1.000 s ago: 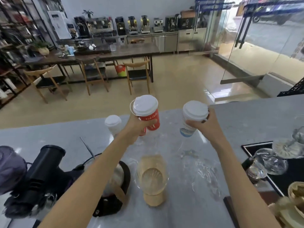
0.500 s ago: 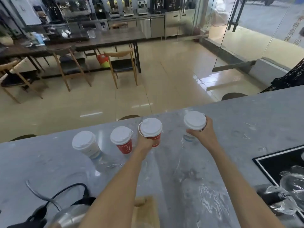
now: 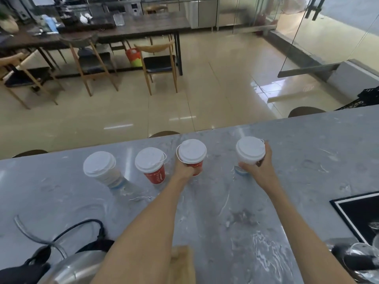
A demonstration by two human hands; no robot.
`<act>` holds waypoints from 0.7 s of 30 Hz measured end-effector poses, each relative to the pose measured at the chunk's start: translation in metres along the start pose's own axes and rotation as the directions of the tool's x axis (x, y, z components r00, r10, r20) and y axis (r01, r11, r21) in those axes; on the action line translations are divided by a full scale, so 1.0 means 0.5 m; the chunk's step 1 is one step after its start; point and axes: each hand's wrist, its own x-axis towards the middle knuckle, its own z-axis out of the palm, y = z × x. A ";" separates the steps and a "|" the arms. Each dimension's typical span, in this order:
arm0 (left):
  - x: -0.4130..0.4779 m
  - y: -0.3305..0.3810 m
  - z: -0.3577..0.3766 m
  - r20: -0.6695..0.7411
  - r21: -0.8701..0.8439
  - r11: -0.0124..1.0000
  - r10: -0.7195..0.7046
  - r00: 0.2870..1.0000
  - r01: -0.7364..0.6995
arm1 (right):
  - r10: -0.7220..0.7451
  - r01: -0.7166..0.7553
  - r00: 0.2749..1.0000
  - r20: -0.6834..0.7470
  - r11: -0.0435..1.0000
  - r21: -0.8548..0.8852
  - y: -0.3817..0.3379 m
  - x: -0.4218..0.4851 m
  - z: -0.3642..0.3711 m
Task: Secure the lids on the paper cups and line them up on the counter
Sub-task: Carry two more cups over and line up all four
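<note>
Two cups, held aloft a second ago, now sit low: left hand (image 3: 184, 171) wraps the white-lidded red paper cup (image 3: 192, 152) just right of the standing red lidded cup (image 3: 156, 175); right hand (image 3: 259, 169) clasps the white blue-based lidded cup (image 3: 250, 149) farther right. Only letting go seems to remain.

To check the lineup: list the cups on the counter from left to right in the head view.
In order: lone white cup → lone red cup → held red cup, in the left hand → held white cup, in the right hand.
</note>
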 end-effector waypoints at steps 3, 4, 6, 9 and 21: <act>-0.002 -0.022 -0.002 -0.005 0.030 0.999 -0.024 1.000 0.025 | 0.048 -0.049 0.998 -0.028 0.998 -0.045 0.044 -0.010 0.025; -0.001 -0.030 -0.002 -0.012 0.040 0.999 -0.034 0.999 0.034 | 0.058 -0.063 0.997 -0.055 0.994 -0.088 0.060 -0.013 0.034; 0.002 -0.044 -0.004 -0.023 0.059 0.995 -0.076 0.997 0.077 | 0.036 -0.055 0.993 -0.115 0.984 -0.172 0.087 -0.017 0.042; 0.009 -0.063 -0.005 -0.031 0.115 0.983 -0.142 0.989 0.145 | -0.026 -0.024 0.984 -0.176 0.961 -0.274 0.098 -0.007 0.044; 0.034 -0.105 0.001 -0.073 0.291 0.931 -0.206 0.976 0.219 | -0.093 0.011 0.973 -0.210 0.932 -0.362 0.124 0.002 0.046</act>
